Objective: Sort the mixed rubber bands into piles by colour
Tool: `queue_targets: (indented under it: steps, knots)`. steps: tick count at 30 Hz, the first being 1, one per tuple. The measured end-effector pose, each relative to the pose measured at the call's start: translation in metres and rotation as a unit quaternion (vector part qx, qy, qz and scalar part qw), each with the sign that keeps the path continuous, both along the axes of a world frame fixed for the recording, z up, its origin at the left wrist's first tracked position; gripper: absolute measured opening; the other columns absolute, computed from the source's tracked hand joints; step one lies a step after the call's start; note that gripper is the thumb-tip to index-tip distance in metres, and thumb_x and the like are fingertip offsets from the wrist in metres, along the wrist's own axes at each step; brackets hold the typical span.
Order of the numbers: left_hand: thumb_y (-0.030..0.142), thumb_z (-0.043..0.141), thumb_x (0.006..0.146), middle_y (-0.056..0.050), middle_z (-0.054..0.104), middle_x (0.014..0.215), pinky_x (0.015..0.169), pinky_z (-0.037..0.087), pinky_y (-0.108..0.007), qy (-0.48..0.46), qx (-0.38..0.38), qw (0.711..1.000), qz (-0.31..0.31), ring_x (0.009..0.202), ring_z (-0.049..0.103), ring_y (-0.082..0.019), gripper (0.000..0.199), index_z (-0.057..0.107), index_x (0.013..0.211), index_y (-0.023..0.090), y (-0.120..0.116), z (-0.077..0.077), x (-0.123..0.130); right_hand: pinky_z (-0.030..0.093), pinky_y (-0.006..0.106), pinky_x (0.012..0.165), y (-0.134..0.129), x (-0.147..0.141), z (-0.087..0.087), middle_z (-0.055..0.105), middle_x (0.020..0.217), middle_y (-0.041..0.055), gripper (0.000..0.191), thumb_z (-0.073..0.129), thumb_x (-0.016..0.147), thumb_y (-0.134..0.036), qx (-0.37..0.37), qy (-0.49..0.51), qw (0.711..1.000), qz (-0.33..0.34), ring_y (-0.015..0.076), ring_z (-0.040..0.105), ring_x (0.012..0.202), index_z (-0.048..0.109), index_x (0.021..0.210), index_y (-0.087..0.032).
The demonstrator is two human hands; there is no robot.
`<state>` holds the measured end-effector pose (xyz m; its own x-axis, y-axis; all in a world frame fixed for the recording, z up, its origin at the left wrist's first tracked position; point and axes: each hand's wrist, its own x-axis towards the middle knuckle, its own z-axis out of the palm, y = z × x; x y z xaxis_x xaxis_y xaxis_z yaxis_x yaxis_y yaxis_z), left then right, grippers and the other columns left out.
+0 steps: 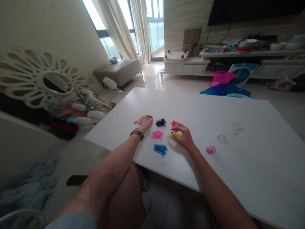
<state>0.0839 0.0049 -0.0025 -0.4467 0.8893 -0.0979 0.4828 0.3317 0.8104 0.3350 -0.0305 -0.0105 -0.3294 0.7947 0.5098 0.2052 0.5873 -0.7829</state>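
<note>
While left hand (145,123) and right hand (184,134) are seemingly sorting small multicoloured pieces (137,121), curled fingers' (149,117) grip unclear, next pick is needing precision.

This place is a home, most probably its living room. It is shown by the wide black screen (252,12) (I believe, a television) on the wall, the low white cabinet (184,68) with drawers, the long pale curtains (115,31) at the windows (156,31), the padded bench (119,70), and the mirror (57,83) with petal-shaped frame.
</note>
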Motion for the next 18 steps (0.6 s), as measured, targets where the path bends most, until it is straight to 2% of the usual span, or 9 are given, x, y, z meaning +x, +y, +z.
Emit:
queue_targets:
  steps: [3,7,12,15,18]
  knots:
    - [0.016,0.06,0.083,-0.013,0.077,0.1,0.075,0.05,-0.027,0.031,0.006,0.999,0.027,0.083,0.071,-0.019,0.027,0.075,0.104,0.013,0.0,0.001,-0.024,0.056,0.034,0.073,-0.001,0.0,0.002,0.068,0.095,0.0048,0.008,0.066,0.086,-0.024,-0.004,0.007,1.0,0.001,0.0174,0.065,0.08,0.073,0.089,-0.022]
    - [0.013,0.059,0.079,-0.013,0.077,0.098,0.081,0.05,-0.03,0.096,-0.034,0.995,-0.024,0.091,0.07,-0.022,0.028,0.078,0.1,0.014,-0.006,-0.001,-0.044,0.056,0.034,0.072,-0.002,-0.001,0.005,0.068,0.093,0.0049,0.008,0.066,0.086,-0.025,-0.004,0.007,1.0,-0.002,0.0178,0.065,0.08,0.073,0.088,-0.022]
    - [0.021,0.069,0.072,-0.008,0.076,0.112,0.095,0.046,-0.033,0.18,-0.043,0.975,-0.126,0.112,0.064,-0.026,0.019,0.079,0.089,0.023,-0.011,-0.003,-0.039,0.056,0.034,0.072,-0.002,-0.002,0.005,0.07,0.092,0.0051,0.007,0.066,0.085,-0.024,0.003,0.005,1.0,0.0,0.0185,0.065,0.083,0.072,0.086,-0.022]
    - [0.021,0.069,0.069,-0.006,0.077,0.108,0.093,0.047,-0.032,0.183,-0.046,0.968,-0.166,0.113,0.063,-0.026,0.015,0.078,0.081,0.024,-0.013,-0.001,-0.036,0.055,0.033,0.071,-0.001,-0.002,0.004,0.07,0.09,0.0051,0.007,0.066,0.085,-0.022,0.008,0.003,1.0,-0.003,0.0187,0.065,0.084,0.072,0.085,-0.022]
    - [0.018,0.067,0.069,-0.007,0.078,0.102,0.09,0.048,-0.03,0.15,-0.043,0.972,-0.176,0.108,0.065,-0.026,0.011,0.076,0.073,0.021,-0.014,0.003,-0.038,0.054,0.033,0.07,-0.001,-0.002,0.004,0.07,0.089,0.0049,0.007,0.066,0.084,-0.021,0.009,0.001,1.0,-0.005,0.0182,0.064,0.083,0.073,0.084,-0.022]
